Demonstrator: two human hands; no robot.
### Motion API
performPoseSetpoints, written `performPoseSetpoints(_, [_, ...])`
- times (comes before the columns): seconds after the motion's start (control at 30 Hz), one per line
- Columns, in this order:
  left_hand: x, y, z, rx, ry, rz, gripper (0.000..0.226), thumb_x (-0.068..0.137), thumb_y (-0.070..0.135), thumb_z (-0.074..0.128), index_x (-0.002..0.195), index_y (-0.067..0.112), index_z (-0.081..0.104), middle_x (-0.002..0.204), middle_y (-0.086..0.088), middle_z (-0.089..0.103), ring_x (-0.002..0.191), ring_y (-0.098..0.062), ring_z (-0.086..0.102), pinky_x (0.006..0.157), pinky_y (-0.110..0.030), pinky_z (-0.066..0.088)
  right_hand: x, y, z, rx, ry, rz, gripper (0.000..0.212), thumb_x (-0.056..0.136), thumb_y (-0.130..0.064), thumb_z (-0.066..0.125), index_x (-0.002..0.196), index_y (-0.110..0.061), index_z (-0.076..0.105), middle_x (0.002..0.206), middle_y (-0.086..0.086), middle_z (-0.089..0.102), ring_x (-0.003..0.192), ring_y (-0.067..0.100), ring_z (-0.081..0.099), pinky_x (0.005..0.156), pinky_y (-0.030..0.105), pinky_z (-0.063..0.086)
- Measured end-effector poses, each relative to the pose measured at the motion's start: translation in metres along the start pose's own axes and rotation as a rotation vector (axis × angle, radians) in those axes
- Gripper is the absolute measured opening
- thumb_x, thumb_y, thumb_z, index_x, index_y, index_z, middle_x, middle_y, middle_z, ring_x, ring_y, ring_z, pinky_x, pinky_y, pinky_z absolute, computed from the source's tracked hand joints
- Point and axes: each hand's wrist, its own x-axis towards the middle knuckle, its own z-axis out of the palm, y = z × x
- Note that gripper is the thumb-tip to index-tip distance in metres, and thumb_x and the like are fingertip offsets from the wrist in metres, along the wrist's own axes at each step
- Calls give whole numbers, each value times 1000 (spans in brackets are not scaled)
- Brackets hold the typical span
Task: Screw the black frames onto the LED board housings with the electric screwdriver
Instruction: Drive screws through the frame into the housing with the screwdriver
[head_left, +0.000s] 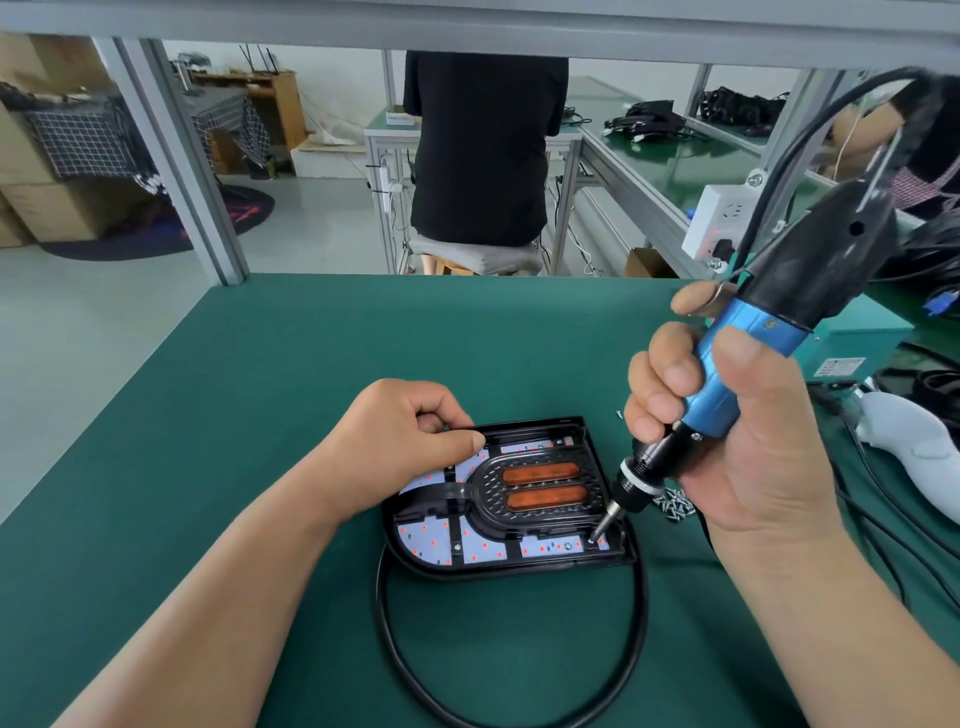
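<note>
Housing (613, 558): lay flat on green mat (260, 364), centre.
Frame (540, 491): black, seated in housing over the LED board.
Left hand (410, 441): fingers curled, gripped housing's far left edge.
Right hand (727, 431): wrapped round blue screwdriver (748, 353), tilted, bit on near right corner.
Screws (675, 504): loose pile just right of housing.
Cable (395, 649): black loop nearer the person.

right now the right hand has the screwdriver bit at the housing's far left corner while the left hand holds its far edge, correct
No. The head view shows the screwdriver bit at the near right corner of the housing; the right hand and left hand are as you say.
</note>
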Motion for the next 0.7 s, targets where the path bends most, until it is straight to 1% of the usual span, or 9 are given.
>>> performPoseSetpoints(0.03, [0, -1, 0, 1, -4, -1, 18, 84, 21, 88, 74, 19, 74, 51, 9, 35, 52, -13, 28, 52, -22, 29, 0, 0, 0, -5, 13, -13, 29, 89, -30, 72, 112, -20, 58, 72, -5, 46, 58, 12, 47, 55, 26, 46])
performPoseSetpoints(0.1, [0, -1, -1, -1, -13, 0, 18, 84, 22, 88, 74, 19, 75, 51, 9, 35, 52, -12, 29, 52, -22, 30, 2, -2, 0, 11, 55, -34, 44, 85, -43, 81, 114, -20, 58, 74, -6, 46, 61, 11, 47, 57, 26, 47])
performPoseSetpoints(0.17, [1, -2, -2, -7, -19, 3, 17, 84, 22, 89, 74, 20, 75, 51, 8, 36, 52, -12, 30, 52, -22, 31, 5, -5, -4, 38, 127, -51, 48, 86, -53, 78, 115, -21, 58, 77, -7, 46, 63, 10, 47, 61, 24, 48])
performPoseSetpoints(0.23, [1, -3, -3, -12, -24, 2, 17, 84, 23, 89, 75, 21, 76, 52, 8, 36, 53, -13, 30, 53, -22, 31, 7, -8, -10, 42, 220, -69, 39, 100, -57, 61, 115, -21, 57, 79, -8, 46, 65, 9, 47, 63, 23, 49])
performPoseSetpoints(0.3, [2, -5, -3, -20, -29, 7, 16, 84, 24, 90, 75, 21, 76, 54, 7, 36, 54, -15, 30, 53, -21, 31, 9, -14, -20, 57, 306, -84, 40, 109, -58, 40, 113, -22, 57, 80, -8, 47, 66, 8, 48, 65, 22, 50])
performPoseSetpoints(0.37, [3, -6, -4, -20, -33, 12, 16, 84, 25, 90, 76, 21, 77, 55, 5, 36, 54, -15, 30, 53, -19, 31, 11, -21, -30, 68, 378, -104, 44, 109, -60, 34, 110, -23, 58, 80, -9, 49, 66, 7, 49, 65, 21, 49])
performPoseSetpoints(0.5, [3, -5, -4, -13, -32, 7, 15, 83, 26, 90, 76, 23, 78, 56, 4, 36, 53, -13, 31, 52, -19, 32, 13, -37, -51, 52, 504, -164, 44, 110, -61, 34, 107, -24, 57, 80, -10, 49, 64, 6, 47, 63, 19, 46])
performPoseSetpoints(0.57, [3, -5, -4, -2, -25, -3, 15, 82, 28, 91, 76, 24, 78, 54, 6, 37, 52, -11, 33, 52, -19, 33, 12, -45, -63, 62, 553, -189, 42, 110, -61, 38, 109, -23, 55, 81, -10, 50, 63, 6, 46, 61, 19, 45])
performPoseSetpoints(0.7, [3, -6, -3, 4, -18, -19, 14, 82, 30, 91, 76, 24, 78, 53, 8, 38, 52, -10, 35, 52, -16, 35, 7, -62, -89, 24, 603, -237, 39, 110, -59, 42, 110, -22, 52, 81, -9, 51, 62, 7, 45, 59, 20, 43])
